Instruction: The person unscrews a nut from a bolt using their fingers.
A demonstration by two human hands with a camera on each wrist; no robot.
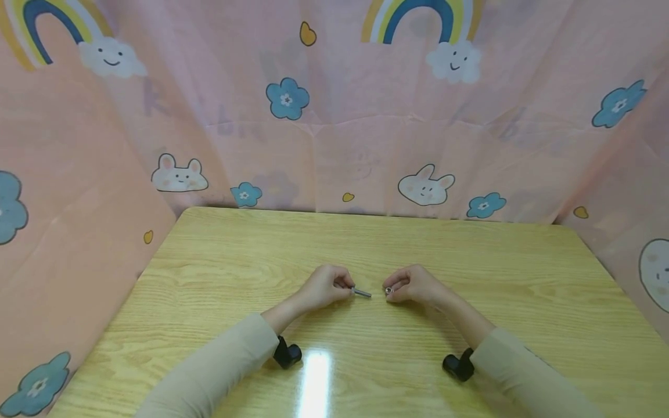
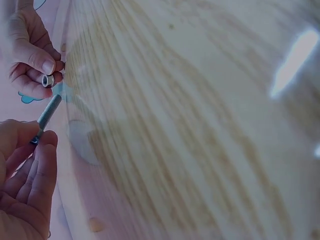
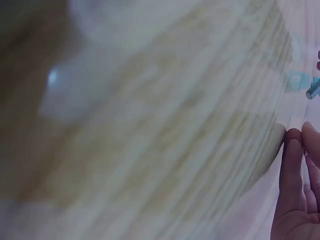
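Note:
Over the middle of the table, my left hand (image 1: 329, 287) pinches a silver bolt (image 1: 362, 292) by its head end, the threaded shank pointing right. Across a small gap, my right hand (image 1: 414, 284) holds a small metal nut (image 1: 388, 291) between thumb and fingers. From the left wrist, the threads of the bolt (image 2: 49, 113) show clearly, and its tip is just short of the nut (image 2: 47, 80), whose hole shows. In the right wrist view only the tip of the bolt (image 3: 312, 92) appears; the nut is hidden behind the fingers of the right hand (image 3: 297, 190).
The wood-grain table (image 1: 251, 244) reaches back to a pink patterned curtain (image 1: 345, 151), which also hangs at both sides. Black wrist cameras (image 1: 287, 353) stick out from both beige sleeves, low over the table. A bright light reflection lies on the tabletop near the front.

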